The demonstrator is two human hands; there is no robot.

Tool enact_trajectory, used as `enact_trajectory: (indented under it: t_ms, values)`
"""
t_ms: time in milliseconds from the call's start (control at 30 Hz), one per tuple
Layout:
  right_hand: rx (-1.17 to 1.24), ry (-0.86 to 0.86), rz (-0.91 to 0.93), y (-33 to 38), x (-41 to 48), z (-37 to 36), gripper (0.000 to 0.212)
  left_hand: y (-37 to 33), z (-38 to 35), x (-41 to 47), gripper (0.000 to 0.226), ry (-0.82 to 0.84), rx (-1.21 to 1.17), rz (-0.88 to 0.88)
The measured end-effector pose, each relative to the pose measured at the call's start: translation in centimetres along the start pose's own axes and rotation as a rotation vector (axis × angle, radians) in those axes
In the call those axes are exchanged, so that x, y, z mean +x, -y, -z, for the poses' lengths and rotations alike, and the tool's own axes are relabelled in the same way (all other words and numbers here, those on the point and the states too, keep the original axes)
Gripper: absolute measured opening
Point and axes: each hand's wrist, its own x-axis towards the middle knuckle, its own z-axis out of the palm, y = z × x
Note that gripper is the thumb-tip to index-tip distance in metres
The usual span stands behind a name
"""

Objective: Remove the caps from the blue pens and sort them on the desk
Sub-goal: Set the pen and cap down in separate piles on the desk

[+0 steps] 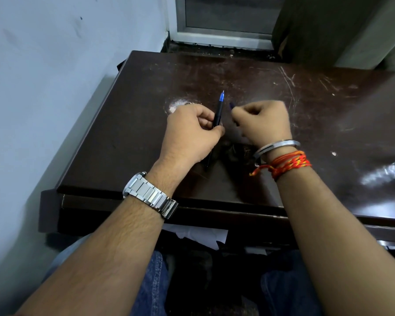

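The left hand (192, 131) gripped the pen (218, 111) mid-barrel over the desk (328, 110), tip bare, while the right hand (265, 122) pinched what looked like its cap (232, 106), both likely light, stiff, slick plastic, best pinched round the middle.

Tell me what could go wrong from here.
1. The pen gripped in the left hand has its blue tip bare and sits close to the right hand. It could ink the fingers or the desk.
2. What looks like the cap barely shows from the right hand's curled fingers. If the pinch is loose, it may drop and roll away.
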Motion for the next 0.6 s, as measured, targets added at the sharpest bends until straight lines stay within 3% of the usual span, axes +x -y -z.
enact_trajectory:
  t_ms: [133,200,400,600]
  values:
    - [0.718,-0.058,-0.164,1.0,0.4,0.4,0.021,0.0,-0.3,-0.1,0.025,0.061,0.036,0.007]
    - [0.939,-0.024,-0.197,1.3,0.5,0.5,0.021,0.0,-0.4,-0.1,0.024,0.087,0.046,0.006]
    - [0.972,0.058,-0.26,1.2,0.5,0.6,0.018,-0.1,-0.7,-0.3,0.024,0.102,0.049,-0.014]
    - [0.847,0.101,-0.248,1.5,0.1,0.0,0.013,-0.3,-0.6,-0.4,0.025,0.101,0.04,-0.007]
